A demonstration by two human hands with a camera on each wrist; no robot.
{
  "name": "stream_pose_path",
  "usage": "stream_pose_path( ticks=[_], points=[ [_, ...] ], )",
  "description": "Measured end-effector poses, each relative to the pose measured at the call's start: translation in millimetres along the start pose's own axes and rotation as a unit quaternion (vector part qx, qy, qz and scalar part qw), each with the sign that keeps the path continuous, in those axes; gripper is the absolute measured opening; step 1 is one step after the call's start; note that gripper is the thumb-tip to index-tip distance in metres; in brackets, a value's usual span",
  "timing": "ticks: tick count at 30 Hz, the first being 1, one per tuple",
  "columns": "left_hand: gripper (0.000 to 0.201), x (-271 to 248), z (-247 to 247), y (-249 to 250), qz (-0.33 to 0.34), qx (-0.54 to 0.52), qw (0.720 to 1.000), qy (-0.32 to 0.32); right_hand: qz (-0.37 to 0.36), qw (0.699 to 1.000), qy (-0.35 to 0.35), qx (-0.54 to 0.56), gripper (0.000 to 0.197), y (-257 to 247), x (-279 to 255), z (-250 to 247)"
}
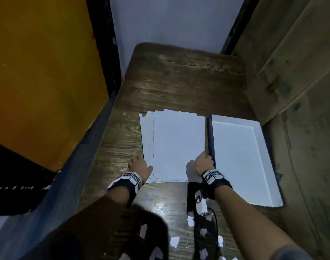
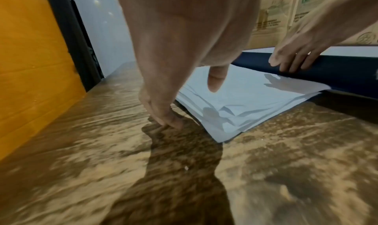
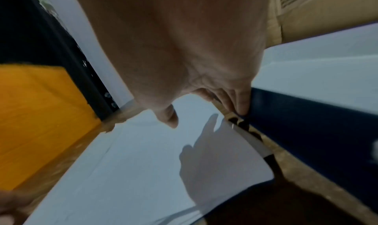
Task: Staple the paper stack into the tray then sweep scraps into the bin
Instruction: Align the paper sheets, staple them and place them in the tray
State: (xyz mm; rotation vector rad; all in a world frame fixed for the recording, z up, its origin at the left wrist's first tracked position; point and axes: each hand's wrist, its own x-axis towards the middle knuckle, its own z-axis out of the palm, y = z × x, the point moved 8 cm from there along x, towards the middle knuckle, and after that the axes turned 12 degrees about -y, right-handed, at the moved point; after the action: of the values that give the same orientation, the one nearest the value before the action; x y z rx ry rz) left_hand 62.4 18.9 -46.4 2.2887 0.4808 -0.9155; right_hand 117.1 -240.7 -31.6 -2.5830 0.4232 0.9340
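Observation:
A loosely squared stack of white paper (image 1: 175, 145) lies in the middle of the wooden table (image 1: 179, 81). To its right sits the tray (image 1: 235, 156), white inside with a dark blue wall (image 1: 210, 139). My left hand (image 1: 139, 165) is at the stack's near left corner, and its fingertips (image 2: 167, 120) touch the table beside the sheets. At the stack's near right edge, my right hand (image 1: 202, 162) has straight fingers (image 3: 239, 105) against the blue wall. Neither hand holds anything. White paper scraps (image 1: 174, 241) are scattered on the near part of the table.
A dark long object with white tag markers (image 1: 199, 201) lies under my right wrist. Cardboard boxes (image 1: 291, 72) stand close along the right. An orange panel (image 1: 38, 72) rises on the left. A dark blurred shape (image 1: 123, 231) covers the near left of the table.

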Motion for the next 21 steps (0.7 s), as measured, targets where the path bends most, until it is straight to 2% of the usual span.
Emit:
stream_pose_path(
  ticks=[5,8,10,14,15,18,19,21],
  points=[
    [0.078,17.6,-7.8,24.7,-0.063,-0.057,0.996,0.039,0.059,0.997,0.043,0.036,0.07,-4.9,24.4,-6.0],
    [0.085,22.2,-2.3,40.8,-0.08,-0.096,0.992,0.019,0.046,0.998,0.032,0.04,0.062,-14.4,33.2,-3.6],
    [0.081,26.7,-2.9,45.9,-0.09,-0.139,0.986,0.017,0.041,0.997,0.025,0.052,0.059,-17.1,36.8,-2.1],
    [0.084,46.8,-10.1,24.6,-0.095,-0.24,0.966,-0.021,0.059,0.993,0.002,0.1,0.062,-11.2,52.7,6.1],
    [0.082,45.7,-13.8,22.1,-0.085,-0.263,0.961,-0.032,0.048,0.992,-0.009,0.115,0.061,-9.2,56.3,7.9],
    [0.051,36.7,-24.9,35.2,-0.029,-0.255,0.963,-0.08,0.03,0.988,-0.063,0.139,0.053,-4.2,65.5,16.8],
    [0.049,35.9,-27.0,38.0,-0.007,-0.249,0.965,-0.082,0.016,0.986,-0.079,0.147,0.049,-4.6,64.1,17.9],
    [0.057,28.0,-30.1,40.6,0.031,-0.279,0.956,-0.081,-0.001,0.979,-0.082,0.187,0.05,-1.3,65.1,19.7]
  ],
)
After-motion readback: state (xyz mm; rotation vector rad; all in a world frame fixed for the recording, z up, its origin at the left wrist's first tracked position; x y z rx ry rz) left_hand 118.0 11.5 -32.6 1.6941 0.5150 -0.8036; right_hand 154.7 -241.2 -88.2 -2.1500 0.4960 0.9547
